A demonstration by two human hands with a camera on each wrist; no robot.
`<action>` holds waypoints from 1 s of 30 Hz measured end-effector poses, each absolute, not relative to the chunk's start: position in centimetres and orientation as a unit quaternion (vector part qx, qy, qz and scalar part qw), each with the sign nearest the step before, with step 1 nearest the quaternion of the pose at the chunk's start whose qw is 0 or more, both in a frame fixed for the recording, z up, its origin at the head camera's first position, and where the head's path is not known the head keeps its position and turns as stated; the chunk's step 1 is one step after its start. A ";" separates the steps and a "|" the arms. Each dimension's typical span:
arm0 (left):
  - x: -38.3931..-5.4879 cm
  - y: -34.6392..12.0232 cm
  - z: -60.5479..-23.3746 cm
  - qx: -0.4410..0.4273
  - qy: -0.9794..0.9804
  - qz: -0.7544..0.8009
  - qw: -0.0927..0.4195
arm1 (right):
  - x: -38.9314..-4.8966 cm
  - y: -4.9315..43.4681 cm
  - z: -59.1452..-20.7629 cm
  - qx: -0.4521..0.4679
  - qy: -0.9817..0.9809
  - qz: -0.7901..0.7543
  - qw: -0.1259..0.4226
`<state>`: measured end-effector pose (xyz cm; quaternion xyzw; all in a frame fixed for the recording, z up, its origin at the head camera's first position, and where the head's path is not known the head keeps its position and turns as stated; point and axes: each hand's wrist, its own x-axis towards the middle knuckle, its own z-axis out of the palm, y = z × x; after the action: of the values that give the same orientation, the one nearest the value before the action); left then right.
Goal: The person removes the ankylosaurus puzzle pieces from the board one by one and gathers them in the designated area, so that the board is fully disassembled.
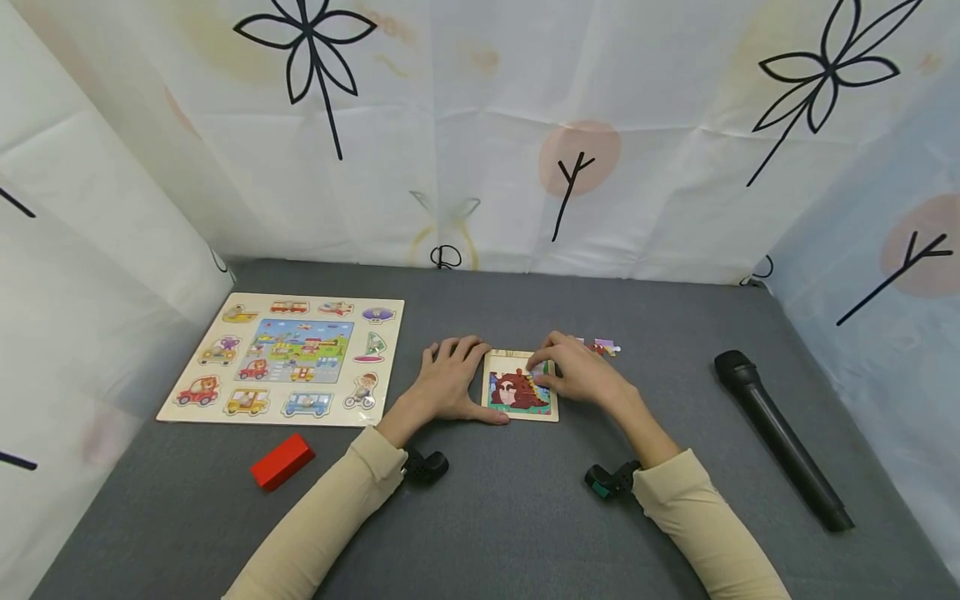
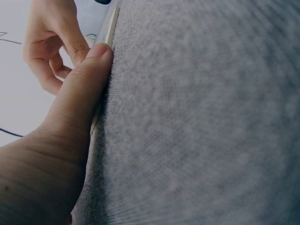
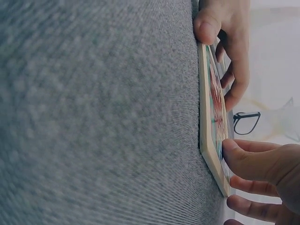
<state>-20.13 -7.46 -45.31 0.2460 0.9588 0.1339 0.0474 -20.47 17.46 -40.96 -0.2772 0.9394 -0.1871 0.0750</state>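
Observation:
A small wooden jigsaw puzzle point(image 1: 517, 400) with a red-brown dinosaur picture lies flat on the table between both hands. My left hand point(image 1: 450, 383) rests at its left side, fingers stretched away from me, the thumb point(image 2: 89, 75) against the near left corner of its frame. Over the upper right part of the picture, my right hand point(image 1: 572, 368) pinches a puzzle piece point(image 1: 543, 370) between thumb and index finger, right at the board's surface. That piece is mostly hidden by the fingers. In the right wrist view, the right thumb point(image 3: 239, 157) touches the picture near the light wooden frame point(image 3: 211, 161).
Loose puzzle pieces point(image 1: 603, 347) lie just beyond the right hand. A large vehicle puzzle board point(image 1: 281, 402) sits at the left, with a red block point(image 1: 282, 462) in front of it. To the right lies a black microphone point(image 1: 783, 442). Printed cloth point(image 1: 480, 167) walls the grey table.

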 end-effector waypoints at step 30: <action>-20.3 -7.4 -45.4 0.245 0.960 0.128 0.049 | -20.6 17.2 -41.2 -0.256 0.947 -0.182 0.069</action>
<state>-20.25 -7.44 -45.37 0.2452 0.9597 0.1281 0.0494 -20.56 17.19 -41.18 -0.2558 0.9468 -0.1824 0.0690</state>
